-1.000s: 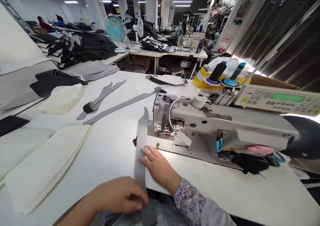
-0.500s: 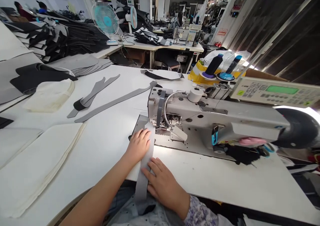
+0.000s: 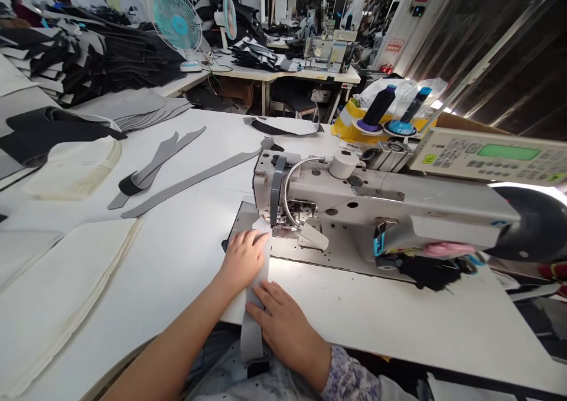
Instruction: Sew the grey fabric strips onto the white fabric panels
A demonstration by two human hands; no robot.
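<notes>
A long grey fabric strip (image 3: 253,339) runs from the table's front edge up to the needle area of a sewing machine (image 3: 328,194). Its near end hangs over the edge above my lap, with a dark patch at the tip. My left hand (image 3: 241,260) lies on the strip just in front of the presser area, palm down, fingers slightly bent. Closer to me, my right hand (image 3: 290,327) rests on the strip from the right, its fingers stretched across it. The stitching point is hidden behind the machine head and lamp.
Loose grey strips (image 3: 190,179) lie left of the machine. White fabric pieces (image 3: 75,294) and stacked grey panels (image 3: 146,110) cover the left side. Thread cones (image 3: 378,108) stand behind the machine, near a control panel (image 3: 496,156). Fans (image 3: 176,20) are further back.
The view has shifted slightly, moving the background left and up. The strip's near end has drawn a little towards the machine. Both hands keep nearly the same pose on it.
</notes>
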